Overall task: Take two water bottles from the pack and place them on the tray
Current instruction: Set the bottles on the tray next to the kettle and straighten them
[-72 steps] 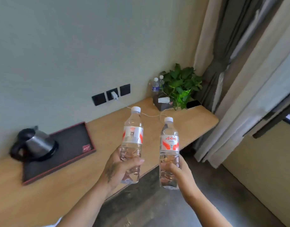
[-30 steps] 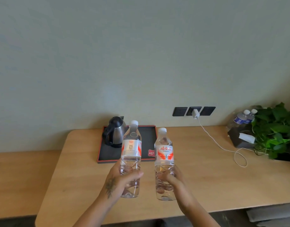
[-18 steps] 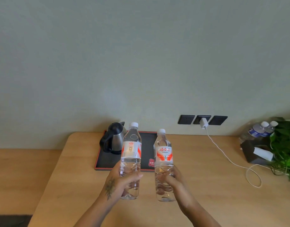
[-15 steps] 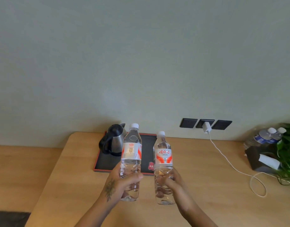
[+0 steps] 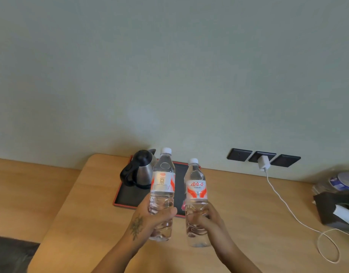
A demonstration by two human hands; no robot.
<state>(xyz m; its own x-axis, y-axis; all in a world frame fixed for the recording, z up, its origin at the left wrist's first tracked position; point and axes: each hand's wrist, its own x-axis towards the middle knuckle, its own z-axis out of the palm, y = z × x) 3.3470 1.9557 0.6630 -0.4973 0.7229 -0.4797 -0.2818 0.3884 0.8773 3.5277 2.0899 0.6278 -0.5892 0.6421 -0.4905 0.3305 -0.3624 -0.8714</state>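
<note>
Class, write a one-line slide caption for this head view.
Each hand, left and right, holds a bottle above the desk, before the tray with kettle.

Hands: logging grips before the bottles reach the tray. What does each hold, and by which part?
Left hand grips one bottle, right hand the other bottle, each around the lower body, below the label.

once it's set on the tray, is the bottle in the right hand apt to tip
Probably somewhat: the right-hand bottle is tall and narrow, so a nudge could topple it. It looks full of water, so likely heavy low down, which should steady it. The tray looks flat, though the kettle crowds its left part.
</note>
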